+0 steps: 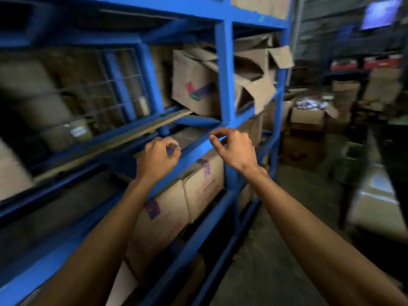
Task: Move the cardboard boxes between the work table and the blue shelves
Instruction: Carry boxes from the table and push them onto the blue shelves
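Blue metal shelves fill the left and centre of the blurred view. A cardboard box with a pink and purple logo sits on the middle shelf with its flaps open. Below it, a long cardboard box lies on the lower shelf behind a blue rail. My left hand hovers in front of that rail with its fingers curled and nothing held. My right hand is just to the right at the upright post, fingers loosely bent, holding nothing.
More cardboard boxes are stacked on the floor at the right, beyond the shelf end. A dark table edge stands at the far right. Wrapped rolls lie on the left shelf. Bare concrete floor runs between shelves and table.
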